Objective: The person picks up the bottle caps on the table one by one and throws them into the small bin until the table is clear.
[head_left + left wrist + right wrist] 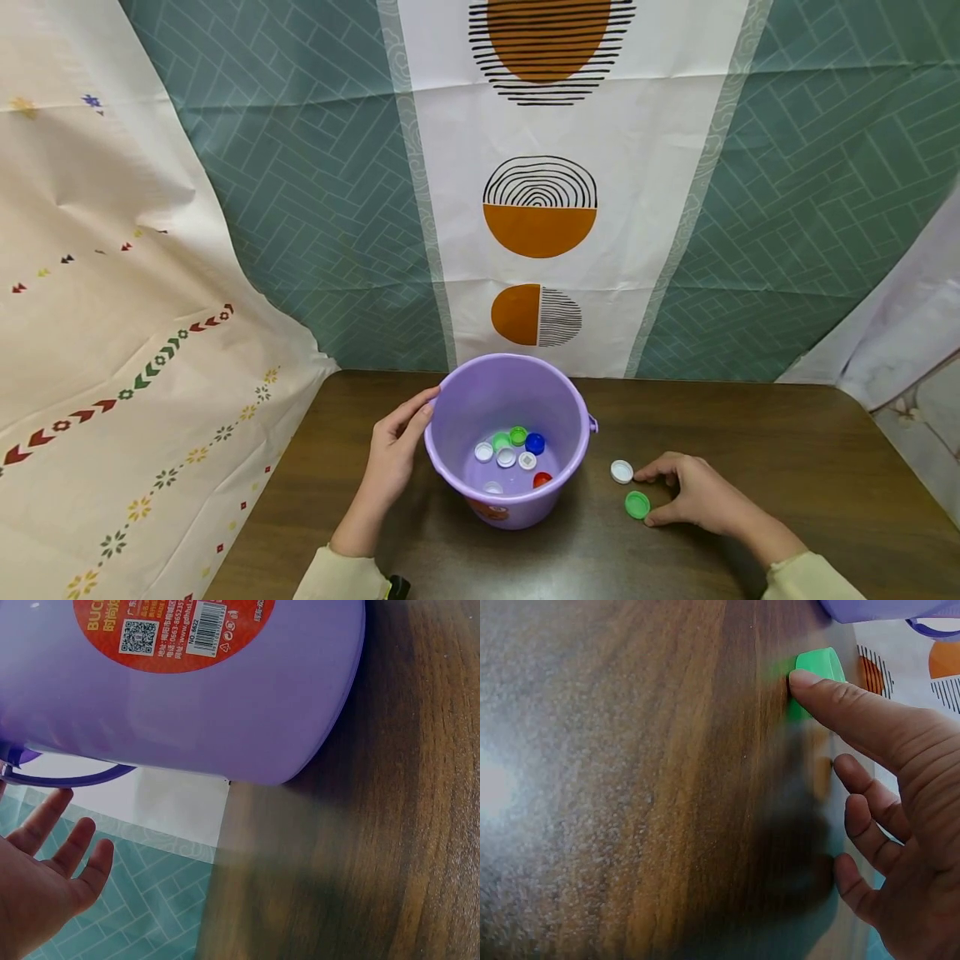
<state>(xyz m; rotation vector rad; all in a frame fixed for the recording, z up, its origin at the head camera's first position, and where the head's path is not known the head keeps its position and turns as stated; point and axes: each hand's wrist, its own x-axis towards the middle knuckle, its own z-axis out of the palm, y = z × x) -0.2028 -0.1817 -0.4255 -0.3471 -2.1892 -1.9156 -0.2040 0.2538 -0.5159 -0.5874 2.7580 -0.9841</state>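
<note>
A purple bucket (506, 383) stands on the table with several bottle caps on its floor, white, green, blue and red. My left hand (393, 446) touches its left rim with thumb and index finger; in the left wrist view the other fingers (79, 847) are loosely spread by the bucket's handle (71, 780). On the table right of the bucket lie a white cap (622, 472) and a green cap (637, 505). My right hand (701, 496) reaches to them, index fingertip at the white cap and thumb against the green one. In the right wrist view its remaining fingers hang loosely bent.
The brown wooden table (795, 450) reaches well out to the right. A patterned cloth (337, 208) hangs behind it, and a cream cloth (112, 375) drapes along the left side. A red label (176, 630) marks the bucket's outer wall.
</note>
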